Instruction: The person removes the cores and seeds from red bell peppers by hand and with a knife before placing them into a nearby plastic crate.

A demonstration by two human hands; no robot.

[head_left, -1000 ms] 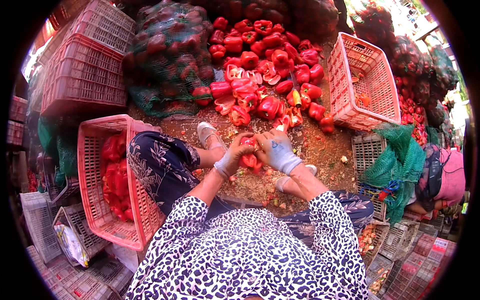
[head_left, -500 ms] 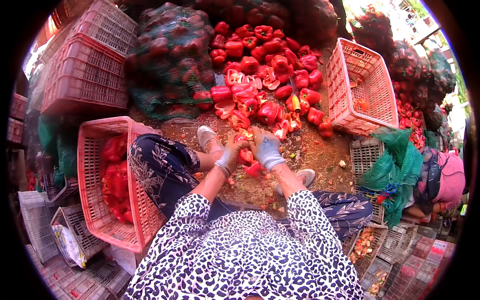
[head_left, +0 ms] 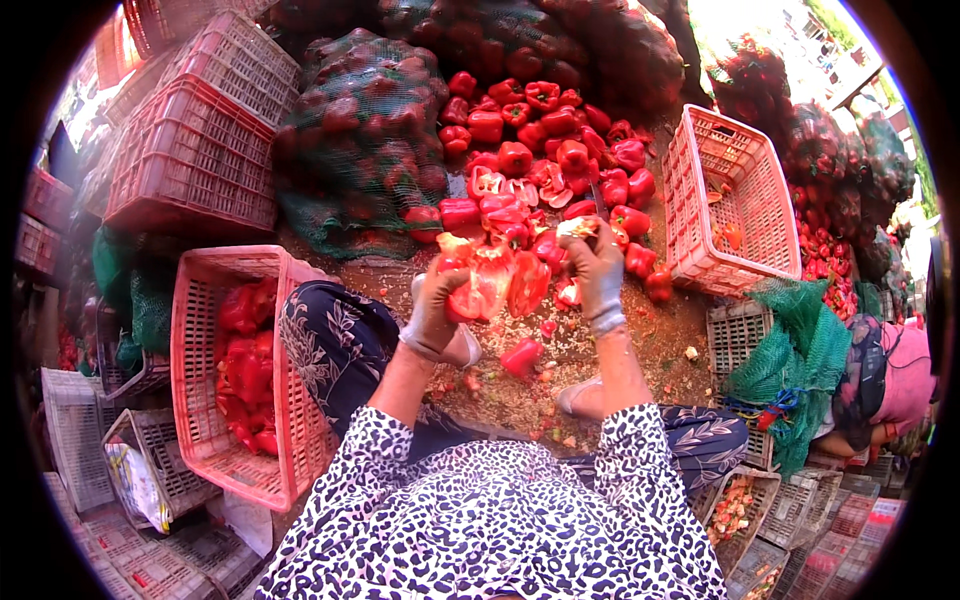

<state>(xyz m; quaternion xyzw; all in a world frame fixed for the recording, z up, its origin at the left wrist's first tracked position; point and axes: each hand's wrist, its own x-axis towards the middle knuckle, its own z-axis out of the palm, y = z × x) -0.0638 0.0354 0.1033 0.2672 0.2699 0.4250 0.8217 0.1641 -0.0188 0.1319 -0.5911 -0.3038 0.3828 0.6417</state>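
A: What are the hands doing?
B: The left hand [head_left: 432,312] grasps an opened pepper [head_left: 485,285] by its outer side, probably so its hollow faces up. The right hand [head_left: 598,275] pinches a pale core [head_left: 577,228] in its fingertips, apart from the pepper.
A: And under them?
B: A red piece [head_left: 521,358] lies between the feet, on a brown floor [head_left: 660,345] strewn with seeds and scraps.
A: Why is that crate [head_left: 305,430] so close?
B: It stands by the left knee, red pepper inside; I'd guess for easy reach.
A: Farther off?
B: A pile [head_left: 572,156] of peppers, whole and cut, toward the floor's far edge, another crate [head_left: 687,215] to its right. Bulging mesh sacks [head_left: 362,130] crowd behind and left.
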